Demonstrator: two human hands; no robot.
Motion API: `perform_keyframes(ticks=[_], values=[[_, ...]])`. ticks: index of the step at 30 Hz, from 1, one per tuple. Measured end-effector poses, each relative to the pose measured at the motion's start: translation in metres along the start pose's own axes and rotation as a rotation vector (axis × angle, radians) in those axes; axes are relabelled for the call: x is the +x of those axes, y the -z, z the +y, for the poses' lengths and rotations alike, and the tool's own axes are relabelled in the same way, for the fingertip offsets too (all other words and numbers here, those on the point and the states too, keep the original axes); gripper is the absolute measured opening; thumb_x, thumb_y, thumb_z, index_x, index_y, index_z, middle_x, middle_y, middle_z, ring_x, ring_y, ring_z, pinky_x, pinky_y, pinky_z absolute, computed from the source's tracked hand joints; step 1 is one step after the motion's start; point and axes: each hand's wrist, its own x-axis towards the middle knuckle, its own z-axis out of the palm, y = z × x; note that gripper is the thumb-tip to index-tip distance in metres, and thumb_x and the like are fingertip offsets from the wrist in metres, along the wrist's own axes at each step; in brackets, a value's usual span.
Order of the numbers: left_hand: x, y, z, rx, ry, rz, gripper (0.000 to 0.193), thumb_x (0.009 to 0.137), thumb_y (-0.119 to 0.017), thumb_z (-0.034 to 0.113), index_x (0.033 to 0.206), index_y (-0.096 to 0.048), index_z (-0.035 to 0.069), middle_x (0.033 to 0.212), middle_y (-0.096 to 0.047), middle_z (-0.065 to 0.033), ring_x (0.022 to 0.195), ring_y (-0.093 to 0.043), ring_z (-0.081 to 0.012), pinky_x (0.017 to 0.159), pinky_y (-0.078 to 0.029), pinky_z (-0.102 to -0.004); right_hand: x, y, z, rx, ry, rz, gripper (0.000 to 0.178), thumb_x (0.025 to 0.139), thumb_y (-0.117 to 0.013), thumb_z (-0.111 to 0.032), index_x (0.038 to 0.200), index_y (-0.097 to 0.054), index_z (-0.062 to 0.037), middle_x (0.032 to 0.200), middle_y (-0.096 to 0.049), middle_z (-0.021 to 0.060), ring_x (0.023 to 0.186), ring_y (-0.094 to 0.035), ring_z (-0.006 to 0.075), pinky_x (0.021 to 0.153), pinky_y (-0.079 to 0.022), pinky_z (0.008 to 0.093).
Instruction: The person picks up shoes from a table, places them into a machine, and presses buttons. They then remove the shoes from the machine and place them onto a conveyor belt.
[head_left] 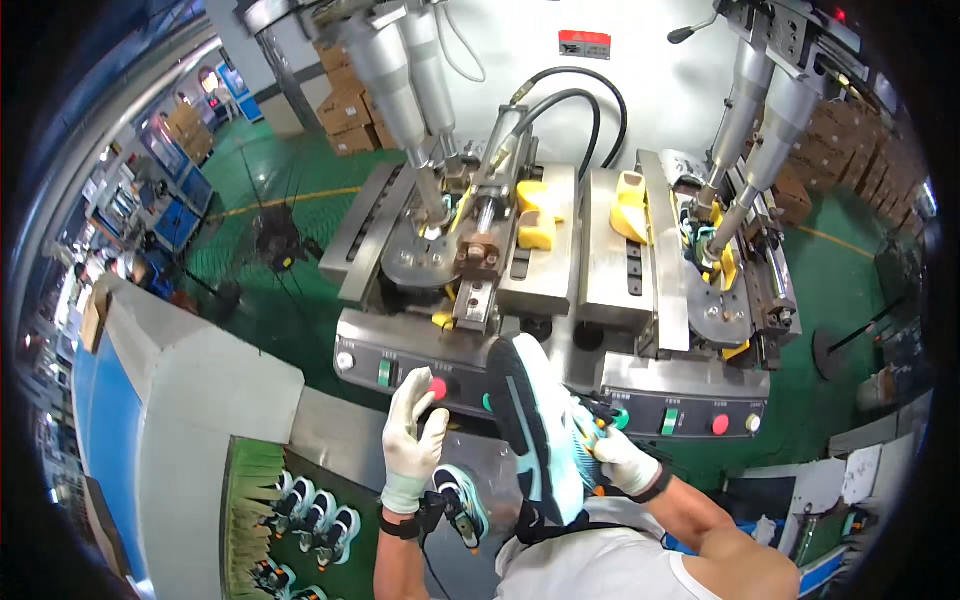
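My right hand (625, 462), in a white glove, grips a sneaker (545, 430) by its upper. The sneaker is tipped on its side, its black, white and pale blue sole facing left. My left hand (411, 445), also gloved, is raised left of that sole with its fingers apart and nothing in them. Under the left hand, a second dark sneaker (461, 507) with a pale blue sole lies on the metal work surface (490, 455). Beyond both hands stands a two-station press, whose control panel (420, 375) carries coloured buttons.
Yellow pads (537, 215) sit on the press's metal blocks. Steel cylinders (390, 85) slant down over the left station; others (765, 130) over the right, where a shoe seems clamped. Several sneakers (315, 518) stand on a green belt at lower left. Cardboard boxes (345, 110) are stacked behind.
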Motion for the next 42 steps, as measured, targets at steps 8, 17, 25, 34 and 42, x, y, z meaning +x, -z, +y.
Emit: perform_keyframes(ticks=[8,17,25,34,42], values=[[0.101,-0.017,-0.022,0.053,0.018,0.110,0.059,0.098,-0.058,0.007,0.149,-0.032,-0.005,0.144,-0.048,-0.0219,0.133,-0.050,-0.0282,0.109,-0.042,-0.0367,-0.011,0.047,-0.046,0.129,0.136,0.102,0.077,0.076,-0.084,-0.019,0.140,-0.047,0.0003,0.128,-0.064,0.0143,0.113,-0.065,0.0292,0.098,-0.054,0.0451],[0.083,-0.024,-0.043,0.040,0.088,0.112,0.063,0.097,-0.062,0.014,0.148,-0.031,-0.005,0.143,-0.048,-0.0246,0.132,-0.051,-0.0310,0.107,-0.045,-0.0369,-0.016,0.107,-0.008,0.133,0.303,0.255,0.067,0.088,-0.073,-0.035,0.141,-0.047,-0.0036,0.132,-0.061,0.0146,0.115,-0.062,0.0316,0.101,-0.051,0.0481],[0.030,0.006,-0.063,0.029,0.192,0.137,0.066,0.098,-0.061,0.017,0.150,-0.028,-0.005,0.148,-0.044,-0.0241,0.136,-0.047,-0.0314,0.108,-0.043,-0.0379,-0.005,0.049,-0.002,0.128,0.219,0.173,0.062,0.092,-0.067,-0.035,0.141,-0.046,-0.0030,0.132,-0.060,0.0157,0.116,-0.062,0.0310,0.101,-0.052,0.0470],[0.048,0.026,-0.069,-0.058,0.135,0.180,0.066,0.093,-0.064,0.007,0.149,-0.030,-0.005,0.144,-0.047,-0.0237,0.131,-0.051,-0.0302,0.105,-0.046,-0.0367,0.013,0.024,0.004,0.061,0.220,0.254,0.059,0.091,-0.069,-0.030,0.140,-0.048,-0.0043,0.129,-0.063,0.0111,0.116,-0.062,0.0269,0.102,-0.050,0.0430],[0.130,0.032,-0.068,-0.008,0.054,0.104,0.067,0.093,-0.063,0.005,0.150,-0.029,-0.003,0.148,-0.043,-0.0230,0.135,-0.048,-0.0321,0.109,-0.043,-0.0379,0.030,0.018,-0.008,0.099,0.134,0.258,0.065,0.083,-0.077,-0.012,0.140,-0.046,-0.0009,0.127,-0.064,0.0130,0.110,-0.066,0.0248,0.095,-0.055,0.0398]])
